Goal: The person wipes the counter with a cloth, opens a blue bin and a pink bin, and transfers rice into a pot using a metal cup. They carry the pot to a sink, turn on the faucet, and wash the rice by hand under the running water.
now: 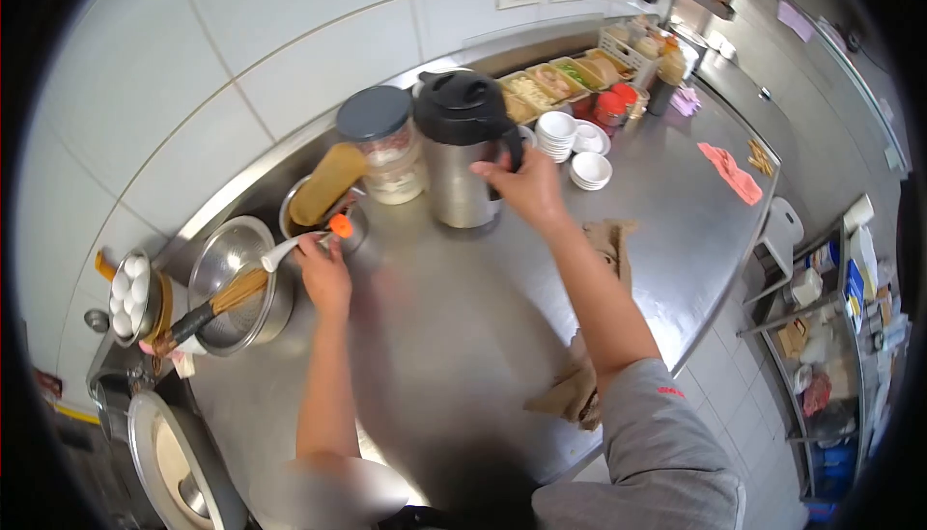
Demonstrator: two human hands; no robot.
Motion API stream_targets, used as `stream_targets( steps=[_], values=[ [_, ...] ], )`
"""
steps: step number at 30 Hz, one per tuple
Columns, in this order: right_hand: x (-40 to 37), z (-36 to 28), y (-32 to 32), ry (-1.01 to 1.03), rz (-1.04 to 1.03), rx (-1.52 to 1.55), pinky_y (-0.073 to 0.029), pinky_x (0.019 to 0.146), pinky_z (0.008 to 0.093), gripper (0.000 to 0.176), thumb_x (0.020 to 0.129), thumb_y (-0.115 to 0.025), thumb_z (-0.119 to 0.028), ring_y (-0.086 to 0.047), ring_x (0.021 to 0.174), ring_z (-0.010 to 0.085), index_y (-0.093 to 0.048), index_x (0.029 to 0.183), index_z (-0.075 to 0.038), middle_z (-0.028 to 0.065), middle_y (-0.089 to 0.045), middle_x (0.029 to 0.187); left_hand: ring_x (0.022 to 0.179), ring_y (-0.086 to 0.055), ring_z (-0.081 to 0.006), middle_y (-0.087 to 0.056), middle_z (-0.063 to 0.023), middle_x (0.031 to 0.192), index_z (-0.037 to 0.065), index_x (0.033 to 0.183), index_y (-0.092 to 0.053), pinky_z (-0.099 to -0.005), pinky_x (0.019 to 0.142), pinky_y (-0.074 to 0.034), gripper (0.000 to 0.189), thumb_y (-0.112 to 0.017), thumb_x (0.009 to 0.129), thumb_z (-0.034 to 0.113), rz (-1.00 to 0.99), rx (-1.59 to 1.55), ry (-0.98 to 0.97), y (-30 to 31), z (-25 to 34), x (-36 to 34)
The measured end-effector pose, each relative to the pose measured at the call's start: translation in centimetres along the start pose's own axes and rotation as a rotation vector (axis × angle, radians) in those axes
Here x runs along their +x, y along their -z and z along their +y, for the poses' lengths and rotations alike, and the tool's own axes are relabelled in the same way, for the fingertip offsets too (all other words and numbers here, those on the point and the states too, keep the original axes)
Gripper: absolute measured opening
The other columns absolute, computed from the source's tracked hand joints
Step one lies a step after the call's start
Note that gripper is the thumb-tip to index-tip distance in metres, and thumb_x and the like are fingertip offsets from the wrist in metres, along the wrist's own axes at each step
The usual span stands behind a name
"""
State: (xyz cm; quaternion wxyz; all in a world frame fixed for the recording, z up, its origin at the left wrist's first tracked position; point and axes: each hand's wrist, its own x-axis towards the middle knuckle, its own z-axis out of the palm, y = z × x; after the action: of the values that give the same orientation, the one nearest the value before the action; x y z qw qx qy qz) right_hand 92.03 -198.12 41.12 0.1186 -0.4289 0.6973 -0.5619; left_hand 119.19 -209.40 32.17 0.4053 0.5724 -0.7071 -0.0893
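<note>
My right hand (526, 182) is closed round the black handle of a steel thermal jug (462, 182) with a black lid, upright at the back of the steel table. Further left, the fingers of my left hand (323, 274) are closed at a white-handled utensil (280, 255) with an orange part; its exact kind is unclear. It overlaps a small metal bowl (357, 231), from which a tan paddle-shaped piece (328, 182) sticks up. Beside the jug stands a clear canister (394, 168) with a dark lid.
A metal colander (280, 313) carries a whisk with a dark handle (193, 322). White eggs (130, 293) fill a bowl at far left. Small white dishes (557, 134) and food trays (541, 86) line the back right. A brown cloth (570, 395) lies near my right arm.
</note>
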Motion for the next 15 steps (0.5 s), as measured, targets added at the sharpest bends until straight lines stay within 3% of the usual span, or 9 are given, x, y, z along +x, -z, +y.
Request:
stream_targets(
  steps=[4,6,8,10,12,13,14,15],
  values=[
    [-0.4,0.3,-2.4,0.071,0.056,-0.03,-0.046,0.057,0.0381,0.036,0.066,-0.076,-0.029,-0.06,0.063,0.032,-0.06,0.079,0.001,0.0163,-0.06,0.066,0.096,-0.048,-0.0425,-0.044,-0.0246,0.108,0.002,0.112,-0.036,-0.0448,0.079,-0.04,0.035,-0.055,0.085,0.015,0.033,0.006,-0.025,-2.1,0.1,2.1],
    [-0.8,0.2,-3.7,0.098,0.065,-0.051,-0.046,0.059,0.0348,0.033,0.065,-0.076,-0.024,-0.058,0.061,0.0232,-0.059,0.08,-0.001,0.0123,-0.06,0.067,0.107,-0.043,-0.0421,-0.039,-0.0269,0.118,0.003,0.122,-0.031,-0.0426,0.089,-0.036,0.048,-0.058,0.082,0.009,0.015,-0.114,-0.036,-3.5,-1.2,2.5],
    [-1.1,-0.1,-3.4,0.143,0.112,0.002,-0.046,0.061,0.0375,0.031,0.066,-0.075,-0.023,-0.06,0.064,0.0284,-0.058,0.081,-0.001,0.0146,-0.06,0.067,0.115,-0.039,-0.0406,-0.034,-0.0262,0.127,0.004,0.129,-0.025,-0.0425,0.096,-0.032,0.062,-0.06,0.077,0.002,-0.063,-0.144,-0.004,-3.7,-1.7,2.2],
    [-2.0,1.3,-2.1,0.174,0.007,0.05,-0.044,0.074,0.039,0.042,0.066,-0.076,-0.027,-0.057,0.085,0.0329,-0.056,0.095,-0.003,0.0188,-0.058,0.093,0.119,-0.035,-0.0397,-0.029,-0.0248,0.132,0.006,0.134,-0.02,-0.0433,0.1,-0.028,0.074,-0.06,0.073,-0.004,-0.091,-0.197,-0.112,-2.8,-1.2,1.1],
    [-4.2,4.5,-0.6,0.31,-0.022,0.005,-0.041,0.083,0.0397,0.05,0.066,-0.076,-0.031,-0.052,0.099,0.0362,-0.053,0.103,-0.005,0.0219,-0.053,0.11,0.124,-0.031,-0.0374,-0.024,-0.0204,0.138,0.015,0.139,-0.016,-0.042,0.099,-0.034,0.082,-0.057,0.072,-0.009,-0.196,-0.283,-0.064,-0.4,0.6,-0.6],
    [-6.0,5.0,2.6,0.221,-0.147,-0.075,-0.035,0.093,0.0428,0.062,0.067,-0.073,-0.038,-0.04,0.116,0.0383,-0.048,0.115,-0.007,0.0231,-0.039,0.127,0.123,-0.033,-0.0354,-0.022,-0.0187,0.139,0.016,0.139,-0.016,-0.0406,0.097,-0.036,0.081,-0.055,0.072,-0.01,-0.22,-0.247,-0.124,0.6,0.4,-1.5],
    [-8.1,5.9,5.4,0.13,-0.144,-0.412,-0.032,0.096,0.044,0.064,0.07,-0.069,-0.041,-0.037,0.12,0.0364,-0.045,0.119,-0.007,0.0223,-0.038,0.13,0.123,-0.035,-0.0334,-0.021,-0.0169,0.141,0.018,0.139,-0.016,-0.0391,0.096,-0.038,0.081,-0.053,0.073,-0.011,-0.237,-0.213,-0.182,1.7,-0.2,-2.6],
    [-10.1,6.8,7.9,0.04,-0.142,-0.747,-0.029,0.099,0.0452,0.067,0.073,-0.065,-0.045,-0.033,0.124,0.0345,-0.042,0.124,-0.007,0.0214,-0.036,0.132,0.123,-0.036,-0.0325,-0.019,-0.0156,0.142,0.018,0.14,-0.015,-0.0386,0.096,-0.038,0.079,-0.051,0.075,-0.011,-0.291,-0.31,-0.121,2.8,-0.8,-4.0]
  ],
)
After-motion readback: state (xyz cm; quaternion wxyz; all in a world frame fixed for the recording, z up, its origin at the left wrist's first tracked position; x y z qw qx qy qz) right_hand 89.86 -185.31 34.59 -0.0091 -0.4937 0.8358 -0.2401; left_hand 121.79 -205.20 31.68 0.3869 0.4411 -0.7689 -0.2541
